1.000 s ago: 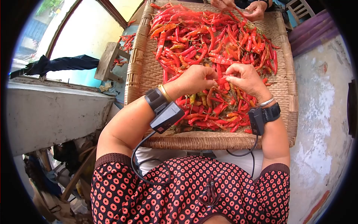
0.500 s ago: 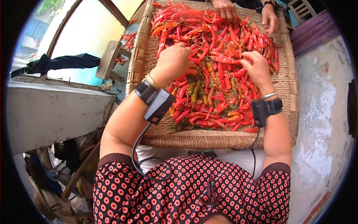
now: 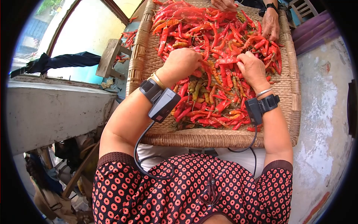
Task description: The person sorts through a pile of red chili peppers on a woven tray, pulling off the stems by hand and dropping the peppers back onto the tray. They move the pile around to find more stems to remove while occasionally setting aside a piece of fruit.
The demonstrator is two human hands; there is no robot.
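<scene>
Red chili peppers (image 3: 220, 108), with some orange and greenish ones among them, lie heaped on a woven tray (image 3: 179, 140). Over the left part of the heap, my left hand (image 3: 182, 63) is closed, and red chilies (image 3: 206, 68) stick out past its fingertips. My right hand (image 3: 253, 68) pinches the end of a red chili pepper (image 3: 227, 60) that points left toward my other hand. Its thumb and forefinger are together. The fingers of my left hand are partly hidden by the back of the hand.
Across the tray are another person's hands, one (image 3: 224, 4) at the top edge and one (image 3: 271, 24) reaching down to the chilies. A wooden stool (image 3: 109, 58) stands left of the tray, near a folded dark umbrella (image 3: 71, 61). A cable (image 3: 138, 156) hangs from my left wrist device.
My left hand has moved right and slightly down, and my right hand has shifted slightly left. The other person's right-side hand has lowered onto the chilies; their other hand has moved up.
</scene>
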